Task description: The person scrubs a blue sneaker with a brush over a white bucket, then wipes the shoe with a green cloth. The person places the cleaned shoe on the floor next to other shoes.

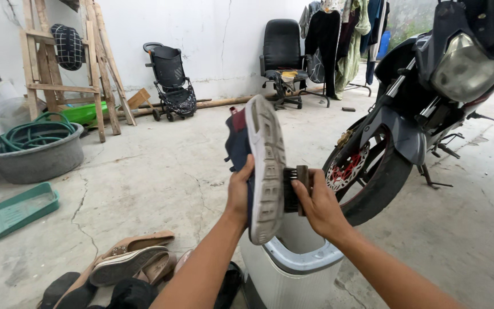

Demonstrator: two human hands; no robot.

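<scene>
Gripping tight, the left hand [239,191] is wrapped around a blue sneaker [257,166] above a white bucket [293,269]. A scrub brush [295,189] is clamped in the right hand [318,203], pressed on the sole.

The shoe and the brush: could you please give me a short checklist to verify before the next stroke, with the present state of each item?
1. Left hand grips the shoe firmly: ok, fingers wrap its side.
2. Sole faces the brush: ok, the sole is turned toward it.
3. Right hand holds the brush: ok, fingers close on its wooden back.
4. Bristles touch the sole: ok, they press its edge.
5. White bin sits below the shoe: ok.
6. Motorcycle wheel clear of the right elbow: cannot tell, it stands close.
</scene>
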